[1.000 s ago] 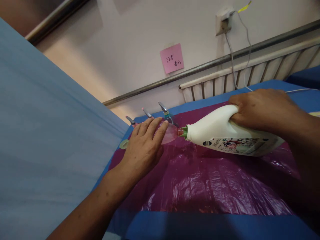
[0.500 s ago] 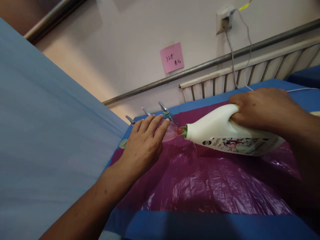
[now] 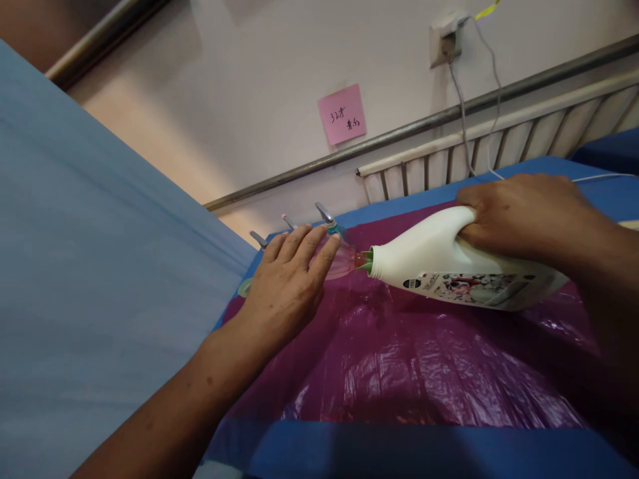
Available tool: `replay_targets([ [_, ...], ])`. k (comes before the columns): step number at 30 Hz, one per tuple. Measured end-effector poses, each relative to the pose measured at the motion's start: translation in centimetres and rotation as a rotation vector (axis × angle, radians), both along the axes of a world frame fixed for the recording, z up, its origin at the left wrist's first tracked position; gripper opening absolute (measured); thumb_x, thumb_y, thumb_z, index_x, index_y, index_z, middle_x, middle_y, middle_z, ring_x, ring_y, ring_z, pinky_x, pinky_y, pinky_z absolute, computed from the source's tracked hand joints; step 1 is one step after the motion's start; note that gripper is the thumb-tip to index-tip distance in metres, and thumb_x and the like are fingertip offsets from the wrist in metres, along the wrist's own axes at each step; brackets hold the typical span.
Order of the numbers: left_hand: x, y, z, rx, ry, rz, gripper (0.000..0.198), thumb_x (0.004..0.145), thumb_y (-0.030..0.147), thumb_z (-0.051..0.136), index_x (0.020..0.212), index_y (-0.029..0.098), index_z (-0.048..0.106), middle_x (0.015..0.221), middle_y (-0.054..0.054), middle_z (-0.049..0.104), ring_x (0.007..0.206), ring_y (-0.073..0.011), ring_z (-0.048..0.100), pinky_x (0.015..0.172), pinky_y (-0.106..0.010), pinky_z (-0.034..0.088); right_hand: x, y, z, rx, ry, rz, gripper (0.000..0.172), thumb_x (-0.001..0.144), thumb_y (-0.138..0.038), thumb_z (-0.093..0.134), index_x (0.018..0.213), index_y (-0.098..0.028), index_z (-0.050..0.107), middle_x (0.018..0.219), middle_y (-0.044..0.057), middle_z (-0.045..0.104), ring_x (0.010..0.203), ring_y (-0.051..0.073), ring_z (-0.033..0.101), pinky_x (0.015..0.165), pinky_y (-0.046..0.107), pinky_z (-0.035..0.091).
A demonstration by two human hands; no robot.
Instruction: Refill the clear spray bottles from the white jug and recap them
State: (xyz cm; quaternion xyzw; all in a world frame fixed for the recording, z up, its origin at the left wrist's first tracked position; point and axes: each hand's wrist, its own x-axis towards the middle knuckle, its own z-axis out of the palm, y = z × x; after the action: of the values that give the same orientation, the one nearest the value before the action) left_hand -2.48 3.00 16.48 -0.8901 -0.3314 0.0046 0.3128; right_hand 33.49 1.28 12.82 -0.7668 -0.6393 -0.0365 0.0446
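Note:
My right hand (image 3: 519, 209) is closed round the handle of a white detergent jug (image 3: 424, 249), which is tilted with its mouth to the left. A green spout (image 3: 367, 261) shows at the jug's mouth, up against the neck of a clear bottle (image 3: 340, 261) that looks pinkish over the sheet. My left hand (image 3: 287, 283) is curved over this bottle and grips it, hiding most of its body. Whether liquid is running between them I cannot tell.
Beyond my left hand stand a blue-green bottle with a grey trigger top (image 3: 325, 214) and further lever-like tops (image 3: 258, 238). A purple plastic sheet (image 3: 379, 359) covers the blue table (image 3: 399, 449). A light-blue curtain (image 3: 100, 266) hangs left. A pink note (image 3: 342, 114) and socket (image 3: 444, 43) are on the wall.
Both hands, the jug and the clear bottle keep nearly the same places. The view has shifted only very slightly.

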Motion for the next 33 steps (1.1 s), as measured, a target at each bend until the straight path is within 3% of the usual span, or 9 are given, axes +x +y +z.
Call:
replay_targets([
  [8, 0.2, 0.1, 0.3, 0.046, 0.039, -0.028, 0.068, 0.102, 0.005, 0.058, 0.169, 0.017, 0.051, 0.173, -0.020, 0.057, 0.160, -0.0431, 0.054, 0.130, -0.064, 0.047, -0.1, -0.1, 0.2, -0.016, -0.005, -0.012, 0.033, 0.086, -0.050, 0.053, 0.103, -0.033, 0.075, 0.092, 0.009, 0.073, 0.070, 0.026, 0.049, 0.066, 0.040, 0.033],
  [16, 0.5, 0.3, 0.6, 0.029, 0.027, -0.033, 0.070, 0.102, 0.005, 0.061, 0.168, 0.024, 0.052, 0.177, -0.015, 0.054, 0.165, -0.0391, 0.051, 0.137, -0.062, 0.042, 0.0, 0.0, 0.2, -0.017, 0.006, -0.020, 0.032, 0.084, -0.049, 0.055, 0.103, -0.034, 0.077, 0.092, 0.010, 0.075, 0.072, 0.029, 0.054, 0.065, 0.041, 0.034],
  [21, 0.6, 0.5, 0.8, 0.037, 0.035, -0.067, 0.067, 0.104, 0.003, 0.058, 0.168, 0.022, 0.054, 0.178, -0.017, 0.054, 0.166, -0.0400, 0.050, 0.137, -0.064, 0.042, 0.0, 0.0, 0.1, -0.008, -0.002, -0.023, 0.034, 0.084, -0.048, 0.056, 0.105, -0.034, 0.078, 0.092, 0.010, 0.075, 0.075, 0.030, 0.058, 0.067, 0.041, 0.033],
  [33, 0.6, 1.1, 1.1, 0.061, 0.066, -0.157, 0.072, 0.105, 0.000, 0.058, 0.172, 0.025, 0.046, 0.182, -0.017, 0.048, 0.174, -0.0378, 0.039, 0.143, -0.064, 0.032, 0.0, -0.1, 0.2, -0.003, 0.008, -0.007, 0.033, 0.085, -0.048, 0.054, 0.105, -0.033, 0.077, 0.096, 0.011, 0.076, 0.075, 0.030, 0.056, 0.066, 0.041, 0.032],
])
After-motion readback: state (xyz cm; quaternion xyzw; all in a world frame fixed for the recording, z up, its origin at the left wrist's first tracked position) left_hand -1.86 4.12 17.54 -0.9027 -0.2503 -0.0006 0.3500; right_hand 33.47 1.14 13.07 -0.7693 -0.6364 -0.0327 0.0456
